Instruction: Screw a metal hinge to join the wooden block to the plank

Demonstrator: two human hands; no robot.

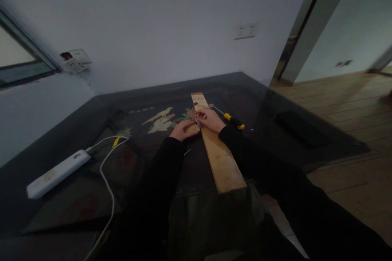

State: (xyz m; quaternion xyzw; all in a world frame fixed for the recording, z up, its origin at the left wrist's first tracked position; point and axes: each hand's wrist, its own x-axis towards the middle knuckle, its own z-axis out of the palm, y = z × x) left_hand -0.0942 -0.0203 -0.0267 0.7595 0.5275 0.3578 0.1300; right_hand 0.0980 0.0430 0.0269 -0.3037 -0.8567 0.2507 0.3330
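A long, pale wooden board lies lengthwise on the dark table, its near end at the front edge. Over its middle, my right hand has its fingers closed in a pinch at a small shiny metal piece, too small to name exactly. From the left side, my left hand meets the same piece with thumb and fingers drawn together. The fingers partly hide the piece. Right of the board rests a screwdriver with a yellow and black handle. A loose screw lies near my left wrist.
On the table's left stands a white power strip, its white cable running to the front edge with a yellow tag. A flat black object lies at the right. The dark tabletop meets the wall behind.
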